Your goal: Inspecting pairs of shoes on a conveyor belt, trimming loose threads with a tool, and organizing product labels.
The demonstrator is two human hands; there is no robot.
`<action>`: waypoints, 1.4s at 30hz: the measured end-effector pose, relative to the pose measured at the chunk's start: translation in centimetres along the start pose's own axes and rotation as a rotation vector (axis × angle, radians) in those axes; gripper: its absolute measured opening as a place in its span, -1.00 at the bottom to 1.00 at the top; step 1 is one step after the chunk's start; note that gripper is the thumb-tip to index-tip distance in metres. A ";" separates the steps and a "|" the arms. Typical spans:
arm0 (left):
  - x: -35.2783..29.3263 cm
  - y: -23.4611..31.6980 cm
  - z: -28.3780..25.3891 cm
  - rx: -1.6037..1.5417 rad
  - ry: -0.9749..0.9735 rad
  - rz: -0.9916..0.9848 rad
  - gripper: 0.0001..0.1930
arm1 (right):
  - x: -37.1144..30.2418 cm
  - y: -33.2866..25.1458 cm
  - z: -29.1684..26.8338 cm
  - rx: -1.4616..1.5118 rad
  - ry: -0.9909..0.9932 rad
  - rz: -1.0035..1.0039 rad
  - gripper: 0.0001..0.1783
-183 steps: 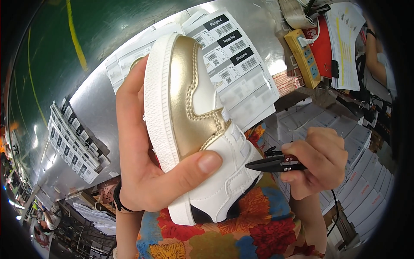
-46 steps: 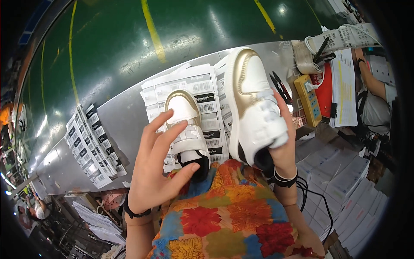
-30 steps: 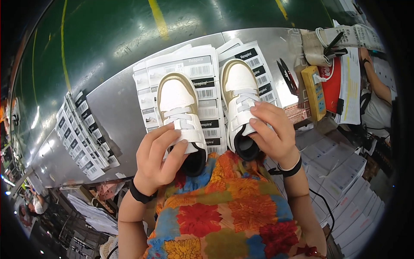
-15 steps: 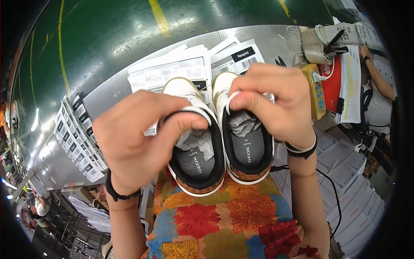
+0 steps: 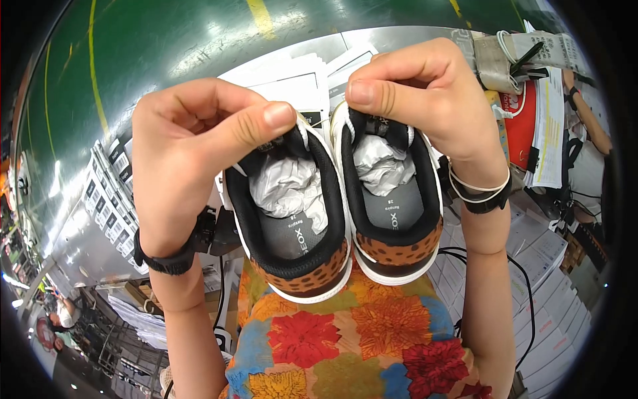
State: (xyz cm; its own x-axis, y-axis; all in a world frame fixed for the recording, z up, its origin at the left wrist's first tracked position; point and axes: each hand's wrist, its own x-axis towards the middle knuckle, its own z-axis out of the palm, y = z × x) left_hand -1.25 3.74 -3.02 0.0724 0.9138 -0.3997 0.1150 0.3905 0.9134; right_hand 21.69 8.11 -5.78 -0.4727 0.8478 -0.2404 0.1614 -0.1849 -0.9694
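Note:
Two low shoes hang side by side in front of me, heels toward my body. The left shoe and the right shoe have black padded collars, white soles and brown, dark-spotted heels. Inside each sits a crumpled ball of white paper over a dark grey insole. My left hand pinches the black tongue of the left shoe between thumb and fingers. With the same kind of pinch, my right hand holds the right shoe's tongue. The toes are mostly hidden by the hands and tongues.
Printed sheets lie on the metal tabletop beyond the shoes. Stacked label cards stand at the left. On the right are a red folder, a pen holder, white boxes and another person's arm.
Both shoes have come up closer, with their heels turned more into view. My hands have moved up and apart, gripping the tongues and drawing them upward.

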 end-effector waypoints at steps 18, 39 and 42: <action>-6.7 -8.6 2.8 0.259 0.098 0.175 -0.75 | -9.9 4.2 2.8 -0.730 0.265 -0.321 -0.41; -7.0 -0.6 1.7 0.330 -0.054 0.044 -0.44 | -9.5 -1.4 1.8 -0.520 0.247 -0.032 -0.59; -7.2 -1.0 1.6 0.340 -0.023 0.195 -0.45 | -9.7 -1.2 1.8 -0.467 0.263 -0.029 -0.60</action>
State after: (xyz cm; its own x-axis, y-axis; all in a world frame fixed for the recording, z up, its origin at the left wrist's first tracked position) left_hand -0.26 -3.44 -1.13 0.1471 0.9629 -0.2261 0.4186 0.1465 0.8963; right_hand 24.52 -0.84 -2.36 -0.2597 0.9562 -0.1354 0.5479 0.0305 -0.8360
